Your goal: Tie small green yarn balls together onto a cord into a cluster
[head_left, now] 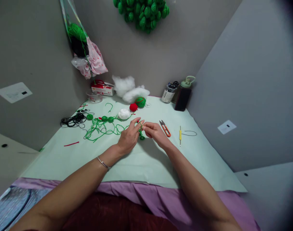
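My left hand (129,136) and my right hand (154,132) meet above the middle of the table, fingers pinched together. Between them is a small piece of green yarn work (141,136), its lower end hanging below the fingertips. A bit of red shows at the left fingertips. Green yarn strands (100,131) lie in loose loops left of my left hand, with small green balls (107,119) among them. Just beyond the hands sits a white yarn ball (124,114). Orange-handled thread snips (165,129) lie right of my right hand. The fingers hide much of the piece.
Farther right lies a yellow-handled crochet hook (180,134). White stuffing (127,89), a red yarn ball (133,107) and a green yarn ball (140,102) stand at the back. A dark bottle (183,96) is back right, black cords (74,120) left. Grey panels (185,32) enclose the table.
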`<state>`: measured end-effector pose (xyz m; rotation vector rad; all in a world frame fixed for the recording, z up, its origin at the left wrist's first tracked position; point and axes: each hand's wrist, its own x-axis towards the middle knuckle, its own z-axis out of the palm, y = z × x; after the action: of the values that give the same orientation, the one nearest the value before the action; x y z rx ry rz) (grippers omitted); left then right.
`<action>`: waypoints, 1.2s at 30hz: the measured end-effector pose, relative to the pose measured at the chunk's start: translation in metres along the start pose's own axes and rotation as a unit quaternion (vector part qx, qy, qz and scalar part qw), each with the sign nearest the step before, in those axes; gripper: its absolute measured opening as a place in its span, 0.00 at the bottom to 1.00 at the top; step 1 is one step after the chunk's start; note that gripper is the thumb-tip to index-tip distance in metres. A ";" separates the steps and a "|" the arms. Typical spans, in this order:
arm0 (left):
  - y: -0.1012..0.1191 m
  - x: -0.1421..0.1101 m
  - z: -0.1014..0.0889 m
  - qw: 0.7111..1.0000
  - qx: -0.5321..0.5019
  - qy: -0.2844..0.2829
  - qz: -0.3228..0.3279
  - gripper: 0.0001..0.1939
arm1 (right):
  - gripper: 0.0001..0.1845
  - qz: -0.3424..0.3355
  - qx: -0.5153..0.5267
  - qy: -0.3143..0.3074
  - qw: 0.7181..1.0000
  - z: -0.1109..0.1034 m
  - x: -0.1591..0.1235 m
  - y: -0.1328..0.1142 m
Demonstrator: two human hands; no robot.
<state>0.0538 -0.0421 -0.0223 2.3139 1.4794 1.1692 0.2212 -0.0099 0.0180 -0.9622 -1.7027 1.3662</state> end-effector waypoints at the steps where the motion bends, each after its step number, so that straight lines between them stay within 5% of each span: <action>1: 0.000 0.000 0.000 1.000 0.001 0.000 0.000 0.28 | 0.17 0.004 0.008 -0.004 1.000 0.000 0.000 0.000; 18: -0.007 0.001 0.004 1.000 0.024 -0.005 0.020 0.28 | 0.16 0.063 0.088 -0.023 0.994 -0.002 0.003 0.004; 24: -0.009 0.007 -0.002 0.999 -0.028 0.024 0.020 0.22 | 0.15 0.011 0.031 0.023 0.999 0.000 0.004 0.009; 30: -0.010 0.011 -0.004 0.977 -0.189 0.072 -0.061 0.10 | 0.16 -0.041 -0.102 0.072 0.991 0.005 0.000 0.008; 36: -0.012 0.016 -0.005 0.907 -0.365 0.079 -0.193 0.09 | 0.14 -0.094 -0.240 0.103 0.961 0.009 -0.004 0.010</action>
<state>0.0449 -0.0241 -0.0167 1.3892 1.1722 1.4767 0.2162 -0.0152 0.0060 -1.1253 -1.9436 0.7114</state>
